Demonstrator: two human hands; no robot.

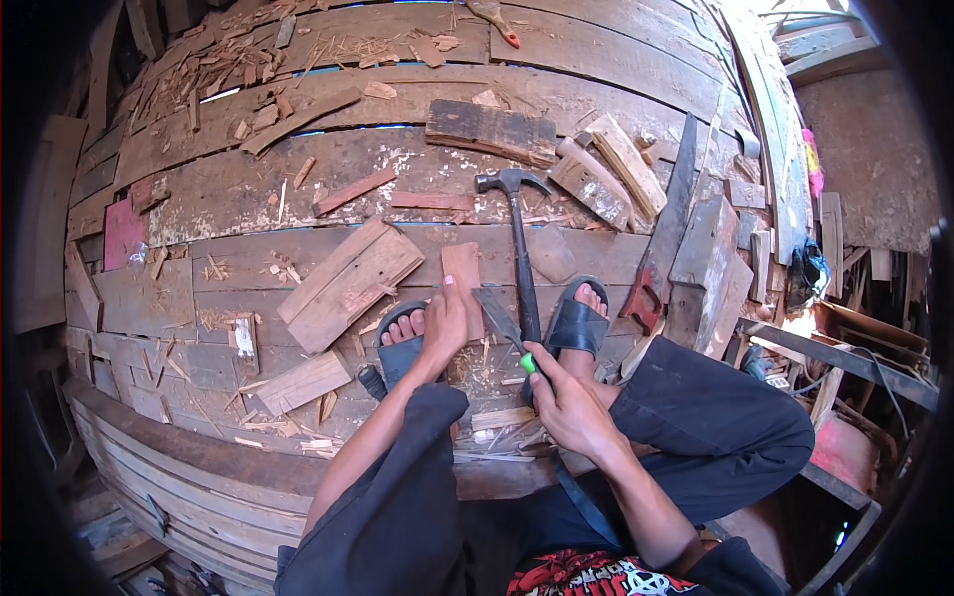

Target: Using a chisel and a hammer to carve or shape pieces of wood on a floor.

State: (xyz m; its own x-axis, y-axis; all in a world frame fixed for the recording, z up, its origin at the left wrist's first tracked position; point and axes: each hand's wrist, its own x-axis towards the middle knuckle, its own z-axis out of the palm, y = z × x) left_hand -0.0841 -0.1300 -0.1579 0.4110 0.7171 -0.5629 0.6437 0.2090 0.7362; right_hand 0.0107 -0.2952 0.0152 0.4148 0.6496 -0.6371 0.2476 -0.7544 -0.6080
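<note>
My left hand (444, 326) is closed on a small reddish-brown wooden block (461, 264), which stands between my sandalled feet. In my right hand (573, 405) is a chisel with a bright green handle (528, 364); my fingers wrap round the handle. Its flat metal blade (497, 316) slants up and left, its tip close to the block's right side; whether it touches I cannot tell. Just right of the block lies a claw hammer (519, 228) with a dark handle, its head pointing away from me.
A handsaw (668, 228) with a red handle lies to the right, beside a thick wooden beam (702, 260). Wood offcuts (350, 283), a dark board (490, 130) and shavings litter the plank floor (243, 214). A paintbrush (494, 22) lies at the far side. Stacked planks (189, 477) line the near left.
</note>
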